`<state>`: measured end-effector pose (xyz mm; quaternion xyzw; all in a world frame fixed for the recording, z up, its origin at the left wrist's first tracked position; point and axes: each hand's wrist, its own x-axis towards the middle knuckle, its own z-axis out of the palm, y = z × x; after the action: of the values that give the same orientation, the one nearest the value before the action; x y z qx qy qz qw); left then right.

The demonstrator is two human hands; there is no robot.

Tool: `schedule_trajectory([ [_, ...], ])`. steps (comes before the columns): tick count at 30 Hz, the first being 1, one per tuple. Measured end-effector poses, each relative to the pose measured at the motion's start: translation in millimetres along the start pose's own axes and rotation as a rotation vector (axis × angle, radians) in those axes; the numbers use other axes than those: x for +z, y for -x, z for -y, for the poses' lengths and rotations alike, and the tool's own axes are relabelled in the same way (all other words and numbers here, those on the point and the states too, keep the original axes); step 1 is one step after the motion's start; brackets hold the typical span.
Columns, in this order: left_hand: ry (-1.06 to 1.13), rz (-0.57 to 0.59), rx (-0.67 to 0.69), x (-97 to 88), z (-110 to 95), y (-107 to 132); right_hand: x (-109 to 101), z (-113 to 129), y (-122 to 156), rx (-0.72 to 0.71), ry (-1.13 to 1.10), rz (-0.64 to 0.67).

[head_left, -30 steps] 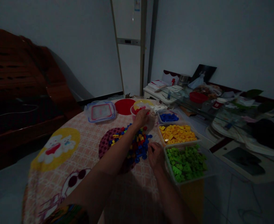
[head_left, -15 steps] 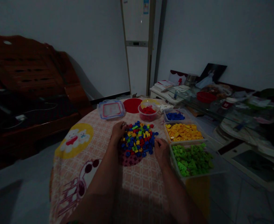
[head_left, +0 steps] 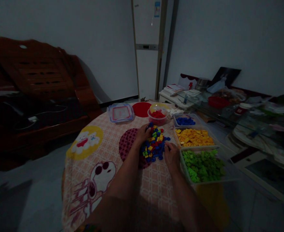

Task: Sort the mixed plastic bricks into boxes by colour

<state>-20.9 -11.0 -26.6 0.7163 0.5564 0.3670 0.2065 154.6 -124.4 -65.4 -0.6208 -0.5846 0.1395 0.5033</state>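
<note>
A heap of mixed building bricks [head_left: 154,145], red, yellow, blue and green, lies on the patterned tablecloth [head_left: 154,190]. My left hand [head_left: 144,133] rests along the heap's left side, its fingers open and curved over the bricks there. At the right edge of the heap is my right hand [head_left: 172,154], with thumb and fingers drawn together; what they hold, if anything, is hidden. To its right stand clear boxes of green bricks [head_left: 202,166], yellow bricks [head_left: 194,137] and blue bricks [head_left: 185,121]. A round tub behind the heap holds red bricks [head_left: 157,114].
A clear lid with a blue rim [head_left: 121,112] lies at the table's far left. Crumpled white plastic [head_left: 177,111] sits beside the red tub. Beyond the boxes, a glass-topped stand [head_left: 209,112] carries papers, a red bowl and a cup. A wooden bench [head_left: 40,80] is at left.
My left hand has moved right, and the left part of the heap has shifted with it, baring the dark circle on the cloth. The view has turned slightly left.
</note>
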Motion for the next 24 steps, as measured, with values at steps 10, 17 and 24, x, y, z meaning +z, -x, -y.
schedule_trajectory([
  [10, -0.171, -0.213, -0.248, -43.8, 43.9, 79.1, 0.7, -2.8, -1.9, -0.018, 0.012, 0.01],
  [17, -0.051, -0.255, -0.062, 11.8, 21.9, 72.7, 1.6, -1.5, -2.9, -0.022, -0.026, -0.062],
  [24, 0.084, -0.269, -0.079, 20.6, 16.0, 34.0, -0.6, 0.0, -0.3, -0.054, -0.015, -0.076],
])
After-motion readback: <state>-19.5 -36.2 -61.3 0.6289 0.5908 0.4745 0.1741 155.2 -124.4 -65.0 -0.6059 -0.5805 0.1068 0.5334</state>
